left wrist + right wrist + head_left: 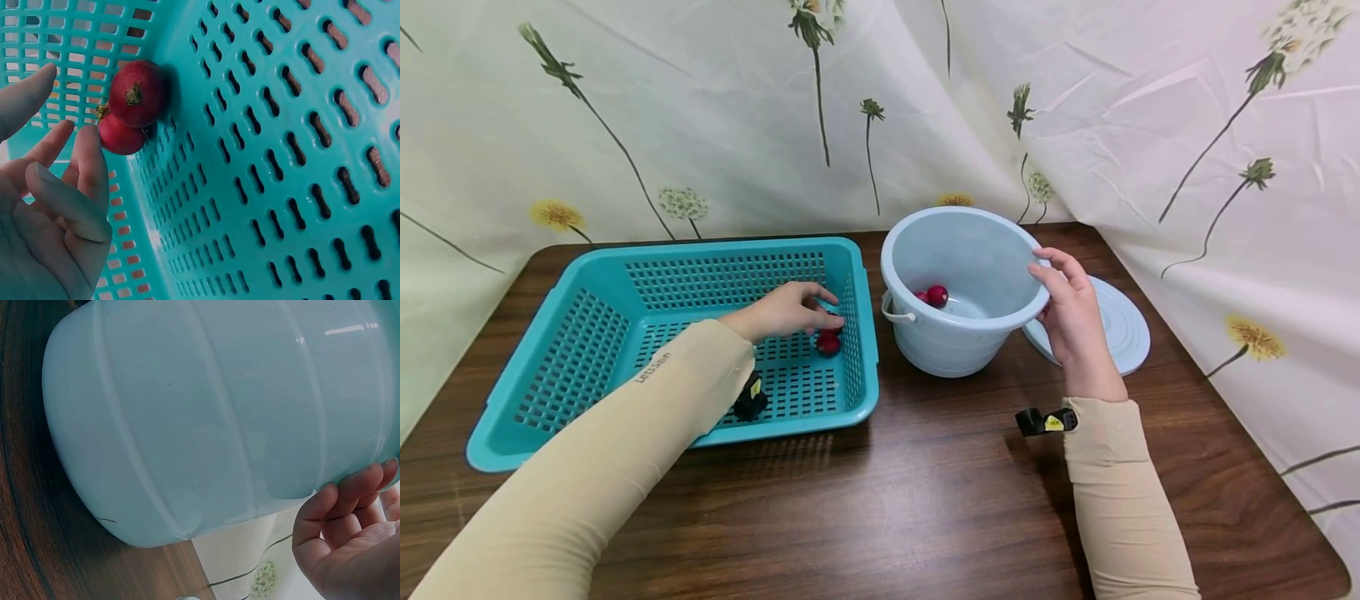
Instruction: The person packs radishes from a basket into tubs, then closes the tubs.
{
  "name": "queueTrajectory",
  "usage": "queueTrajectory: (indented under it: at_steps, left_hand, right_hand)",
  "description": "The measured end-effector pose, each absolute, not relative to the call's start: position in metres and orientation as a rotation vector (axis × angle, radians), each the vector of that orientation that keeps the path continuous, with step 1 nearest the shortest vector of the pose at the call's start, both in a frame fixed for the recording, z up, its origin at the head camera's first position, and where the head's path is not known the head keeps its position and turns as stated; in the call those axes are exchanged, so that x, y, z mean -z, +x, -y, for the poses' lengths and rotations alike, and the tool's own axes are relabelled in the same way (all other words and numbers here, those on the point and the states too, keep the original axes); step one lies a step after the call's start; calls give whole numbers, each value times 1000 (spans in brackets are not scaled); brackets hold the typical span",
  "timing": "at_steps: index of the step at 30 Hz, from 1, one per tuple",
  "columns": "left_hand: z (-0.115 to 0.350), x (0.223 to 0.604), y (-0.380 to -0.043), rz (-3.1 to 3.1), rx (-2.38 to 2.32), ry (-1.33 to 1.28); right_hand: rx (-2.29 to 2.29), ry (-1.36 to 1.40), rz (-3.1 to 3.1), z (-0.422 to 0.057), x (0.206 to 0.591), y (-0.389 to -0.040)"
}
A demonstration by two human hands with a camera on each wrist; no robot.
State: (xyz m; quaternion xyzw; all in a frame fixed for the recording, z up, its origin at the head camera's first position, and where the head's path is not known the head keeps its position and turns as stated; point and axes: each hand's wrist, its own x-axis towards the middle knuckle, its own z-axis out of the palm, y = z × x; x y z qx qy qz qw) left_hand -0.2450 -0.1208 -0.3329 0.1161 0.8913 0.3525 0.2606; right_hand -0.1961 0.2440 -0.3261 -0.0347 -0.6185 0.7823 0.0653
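Observation:
My left hand (786, 312) hovers inside the turquoise plastic basket (868, 367), thumb and fingers spread apart with nothing between them. Just beyond its fingertips, two round red radishes (139, 94) lie against each other in the basket's right-hand corner. At the right, my right hand (1071, 308) grips the rim of a pale blue bucket (947, 350), which stands upright. In the right wrist view its curled fingers (359, 484) are at the bucket's edge. Inside the bucket, a couple of red radishes (937, 296) rest on the bottom at the left.
A pale blue round lid (1123, 325) lies on the dark wooden table (925, 500), partly behind the bucket and right hand. The bucket's white handle (898, 315) hangs on its left side, close to the basket. A flowered cloth (737, 108) hangs along the table's back and right edges.

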Motion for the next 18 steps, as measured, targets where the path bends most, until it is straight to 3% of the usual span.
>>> queueTrajectory:
  at_steps: [18]
  left_hand:
    - [125, 341, -243, -2451, -907, 270]
  right_hand:
    - [-2344, -128, 1876, -243, 326, -196]
